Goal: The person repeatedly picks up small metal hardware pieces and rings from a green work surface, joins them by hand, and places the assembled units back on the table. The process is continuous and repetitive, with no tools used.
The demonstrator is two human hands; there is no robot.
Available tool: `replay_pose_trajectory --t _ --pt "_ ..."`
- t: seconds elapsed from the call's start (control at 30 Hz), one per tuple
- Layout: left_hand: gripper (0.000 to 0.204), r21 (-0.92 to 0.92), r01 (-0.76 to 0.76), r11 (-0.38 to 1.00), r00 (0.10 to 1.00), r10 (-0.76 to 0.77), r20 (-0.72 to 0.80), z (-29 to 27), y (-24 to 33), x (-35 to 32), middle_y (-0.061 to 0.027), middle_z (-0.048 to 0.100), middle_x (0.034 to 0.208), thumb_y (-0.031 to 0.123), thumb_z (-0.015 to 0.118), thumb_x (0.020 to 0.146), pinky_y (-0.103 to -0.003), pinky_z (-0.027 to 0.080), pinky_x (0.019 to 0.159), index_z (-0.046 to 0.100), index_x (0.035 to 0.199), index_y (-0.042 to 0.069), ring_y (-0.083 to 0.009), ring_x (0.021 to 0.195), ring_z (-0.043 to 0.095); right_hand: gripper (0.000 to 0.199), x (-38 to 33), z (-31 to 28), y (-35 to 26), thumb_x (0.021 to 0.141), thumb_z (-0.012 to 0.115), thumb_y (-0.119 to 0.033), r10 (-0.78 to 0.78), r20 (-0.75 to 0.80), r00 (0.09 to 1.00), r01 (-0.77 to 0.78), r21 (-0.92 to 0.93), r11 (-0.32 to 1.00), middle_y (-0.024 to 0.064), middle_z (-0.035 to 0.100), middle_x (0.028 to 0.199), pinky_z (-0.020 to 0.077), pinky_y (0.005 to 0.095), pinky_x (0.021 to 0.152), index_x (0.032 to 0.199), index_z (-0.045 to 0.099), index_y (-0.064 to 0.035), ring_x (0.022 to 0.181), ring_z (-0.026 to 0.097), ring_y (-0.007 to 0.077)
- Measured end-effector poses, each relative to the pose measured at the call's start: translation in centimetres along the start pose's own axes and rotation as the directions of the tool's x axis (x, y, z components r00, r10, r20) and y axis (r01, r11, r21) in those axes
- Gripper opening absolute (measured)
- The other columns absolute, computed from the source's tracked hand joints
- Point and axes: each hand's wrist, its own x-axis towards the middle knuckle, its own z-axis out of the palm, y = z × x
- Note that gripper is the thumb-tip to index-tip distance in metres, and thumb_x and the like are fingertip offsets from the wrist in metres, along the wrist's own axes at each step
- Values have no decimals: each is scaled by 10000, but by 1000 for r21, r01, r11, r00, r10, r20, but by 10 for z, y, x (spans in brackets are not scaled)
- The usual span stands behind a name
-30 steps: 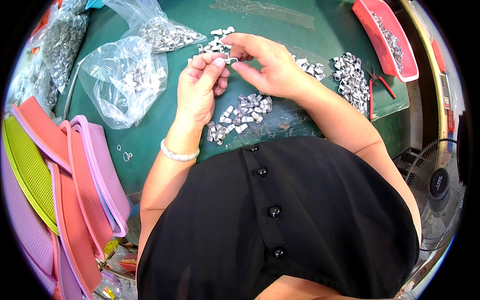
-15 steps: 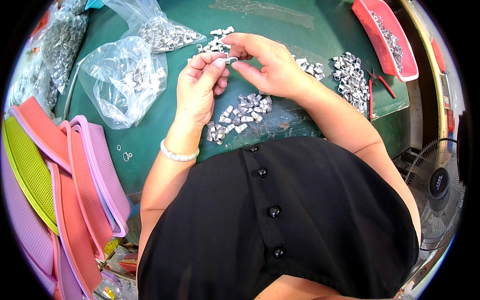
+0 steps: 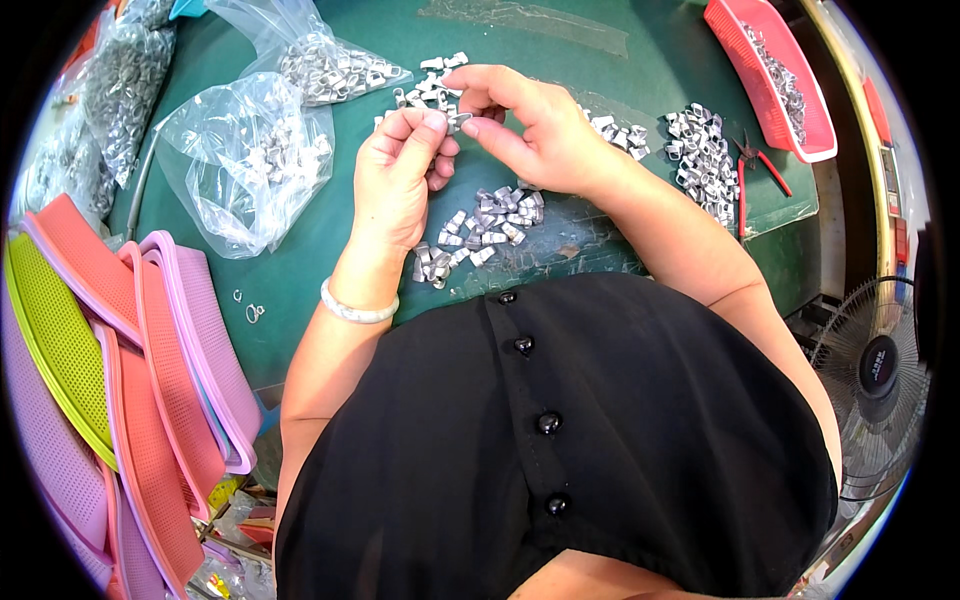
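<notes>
Between my hands is a small silvery metal clasp [image 3: 458,122], partly covered by fingertips. My left hand [image 3: 400,165] pinches it between thumb and curled fingers. From the other side, my right hand [image 3: 545,135] has its thumb at the clasp and its fingers bent behind, the index finger arched above. Just beyond the fingers lies a pile of similar clasps [image 3: 432,90]. Nearer to me, below the hands, is another pile of grey metal pieces [image 3: 500,215]. More clasps [image 3: 622,137] lie beside my right wrist.
Clear plastic bags [image 3: 255,165] of metal parts stand left on the green table [image 3: 680,50]. At right are a larger clasp heap [image 3: 700,155], red-handled pliers [image 3: 765,170] and a pink basket [image 3: 815,130]. Stacked coloured baskets [image 3: 165,380] and a fan [image 3: 880,370] flank me.
The clasp has turned a little between my fingers, so its hooked end shows differently. My left thumb has shifted slightly; both arms stay in place.
</notes>
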Motion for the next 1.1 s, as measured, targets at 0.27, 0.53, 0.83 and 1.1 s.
replay_pose_trajectory --t 0.27,0.53,0.83,1.1 --pt "123 48 31 998 999 -30 -30 3 1 -2 13 579 681 205 580 886 -175 360 494 589 849 88 -50 547 489 306 -2 0 1 877 520 -30 177 81 981 -193 282 940 4 553 801 427 218 683 1178 479 4 749 517 67" --pt "135 53 30 998 999 -29 -24 3 1 -2 9 577 680 207 559 893 -179 358 494 586 842 84 -51 550 487 268 -2 4 5 858 555 -75 223 45 974 -224 364 904 31 596 742 456 244 653 1115 523 -7 702 555 85" --pt "110 63 37 997 999 -37 7 3 2 -2 8 575 682 171 571 866 -183 356 497 592 861 63 -51 555 486 264 -3 3 5 861 545 -80 277 63 959 -281 357 891 28 591 727 451 240 644 1114 524 -6 691 552 81" --pt "121 75 39 996 999 -40 11 2 1 -1 7 571 681 178 568 867 -184 354 497 589 861 60 -53 553 482 255 -3 2 3 878 515 -84 309 76 948 -315 356 880 39 600 753 461 244 654 1122 524 -10 698 561 89"
